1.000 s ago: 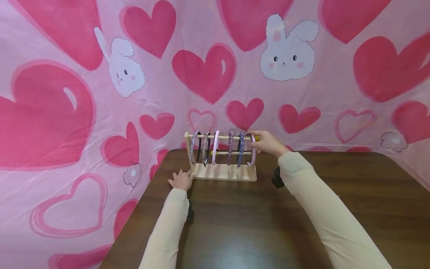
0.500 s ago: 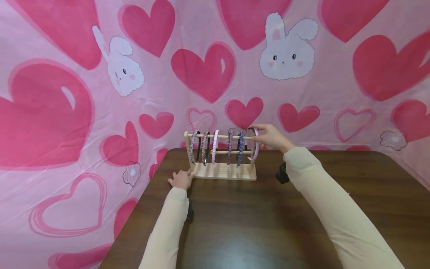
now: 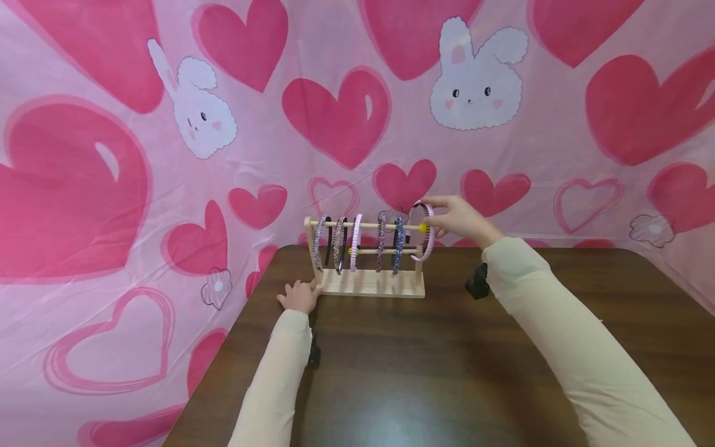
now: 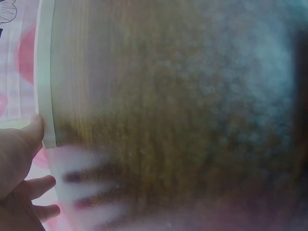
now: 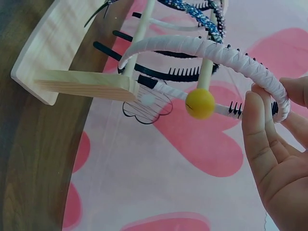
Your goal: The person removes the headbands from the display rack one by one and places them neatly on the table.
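My right hand (image 3: 460,220) pinches a pale pink ribbon-wrapped headband (image 3: 431,239) between thumb and fingers at the right end of a wooden headband rack (image 3: 368,282). In the right wrist view, this headband (image 5: 207,47) with black inner teeth loops around the yellow ball (image 5: 199,103) on the rod's tip; its far end lies near the lower rod. With fingers spread, my left hand (image 3: 300,297) rests on the table at the rack's left front corner. The left wrist view has its thumb (image 4: 36,130) touching the base's edge.
Several headbands hang on the rack's rods: a silvery glitter one (image 3: 318,242), another pink ribbon one (image 3: 355,243) and a blue glitter one (image 3: 398,245). The rack stands near the back of a dark brown table (image 3: 391,360), before a pink heart-patterned cloth (image 3: 335,49).
My right hand has drawn the pink headband rightward and slightly up, from the rack's end post to the rod's tip, baring the yellow ball. The left hand has stayed at the base.
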`<state>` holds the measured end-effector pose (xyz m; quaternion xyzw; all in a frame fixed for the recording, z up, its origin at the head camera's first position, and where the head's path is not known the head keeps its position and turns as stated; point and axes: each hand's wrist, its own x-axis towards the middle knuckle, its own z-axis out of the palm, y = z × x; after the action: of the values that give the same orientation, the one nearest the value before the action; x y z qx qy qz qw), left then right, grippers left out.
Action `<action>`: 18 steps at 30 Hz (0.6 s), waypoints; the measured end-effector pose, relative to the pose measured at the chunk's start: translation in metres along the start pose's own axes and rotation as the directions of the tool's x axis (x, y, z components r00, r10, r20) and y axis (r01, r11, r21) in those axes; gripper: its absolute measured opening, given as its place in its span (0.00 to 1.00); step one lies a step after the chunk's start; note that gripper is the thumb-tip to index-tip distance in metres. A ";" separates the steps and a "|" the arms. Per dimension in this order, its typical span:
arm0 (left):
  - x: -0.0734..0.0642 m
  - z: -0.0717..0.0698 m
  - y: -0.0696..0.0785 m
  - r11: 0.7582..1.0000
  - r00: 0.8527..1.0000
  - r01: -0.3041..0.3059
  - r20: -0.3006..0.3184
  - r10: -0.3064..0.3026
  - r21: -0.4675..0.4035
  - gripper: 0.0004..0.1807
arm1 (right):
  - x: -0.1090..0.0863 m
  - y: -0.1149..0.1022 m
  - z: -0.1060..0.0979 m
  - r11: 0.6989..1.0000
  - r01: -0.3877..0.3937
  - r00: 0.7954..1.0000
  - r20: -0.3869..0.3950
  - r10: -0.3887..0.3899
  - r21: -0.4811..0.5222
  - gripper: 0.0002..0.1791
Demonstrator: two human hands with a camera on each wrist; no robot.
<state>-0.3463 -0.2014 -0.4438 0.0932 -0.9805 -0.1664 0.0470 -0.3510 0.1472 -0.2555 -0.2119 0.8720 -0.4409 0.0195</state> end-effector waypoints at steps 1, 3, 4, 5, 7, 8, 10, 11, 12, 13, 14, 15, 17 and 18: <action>0.000 0.000 -0.001 1.000 1.000 0.002 0.000 -0.002 -0.002 0.26 | -0.001 -0.001 -0.001 1.000 0.001 1.000 0.000 -0.001 0.001 0.32; 0.000 0.001 -0.001 1.000 1.000 0.000 -0.001 0.000 -0.003 0.26 | -0.003 -0.001 -0.003 1.000 -0.002 1.000 -0.008 0.002 -0.002 0.32; 0.000 0.001 -0.001 1.000 1.000 -0.002 -0.001 0.002 -0.003 0.26 | -0.004 -0.001 -0.004 1.000 -0.005 1.000 -0.013 0.005 -0.006 0.32; 0.000 0.001 -0.001 1.000 1.000 -0.002 0.000 0.002 -0.004 0.26 | -0.005 -0.001 -0.005 1.000 -0.010 1.000 -0.019 0.010 -0.009 0.31; -0.001 0.000 -0.001 1.000 1.000 -0.001 0.002 0.001 -0.004 0.26 | -0.008 0.000 -0.008 1.000 -0.016 0.999 -0.033 0.015 -0.018 0.31; -0.001 0.000 -0.001 1.000 1.000 -0.003 0.002 0.003 -0.002 0.26 | -0.009 0.000 -0.010 1.000 -0.019 0.999 -0.040 0.018 -0.021 0.30; -0.002 0.000 -0.001 1.000 1.000 0.000 0.003 0.000 -0.002 0.26 | -0.012 0.000 -0.013 1.000 -0.014 0.999 -0.047 0.013 -0.024 0.30; -0.002 0.000 0.000 1.000 1.000 0.001 0.004 -0.001 -0.001 0.26 | -0.014 0.000 -0.015 1.000 -0.009 0.999 -0.048 0.008 -0.026 0.30; -0.002 0.000 -0.001 1.000 1.000 0.001 0.003 -0.001 0.000 0.26 | -0.016 0.000 -0.017 1.000 -0.005 0.999 -0.051 0.004 -0.029 0.30; -0.001 0.000 -0.001 1.000 1.000 0.000 0.003 0.000 0.001 0.26 | -0.017 0.000 -0.019 1.000 -0.002 0.999 -0.052 0.001 -0.026 0.30; -0.001 0.000 -0.001 1.000 1.000 0.002 0.004 -0.002 0.001 0.26 | -0.019 0.001 -0.021 1.000 -0.001 0.999 -0.053 0.000 -0.022 0.30; -0.001 0.000 0.000 1.000 1.000 0.003 0.005 -0.003 0.000 0.26 | -0.021 0.001 -0.024 1.000 -0.001 0.999 -0.054 0.000 -0.014 0.29; -0.001 -0.001 0.000 1.000 1.000 0.001 0.005 -0.001 0.003 0.26 | -0.024 0.003 -0.028 1.000 -0.010 0.998 -0.056 0.009 -0.002 0.29; -0.001 -0.001 0.000 1.000 1.000 0.001 0.005 -0.001 0.003 0.26 | -0.026 0.004 -0.030 1.000 -0.015 0.998 -0.060 0.016 0.009 0.29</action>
<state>-0.3454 -0.2018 -0.4433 0.0931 -0.9809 -0.1650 0.0441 -0.3355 0.1821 -0.2436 -0.1917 0.8719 -0.4505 -0.0022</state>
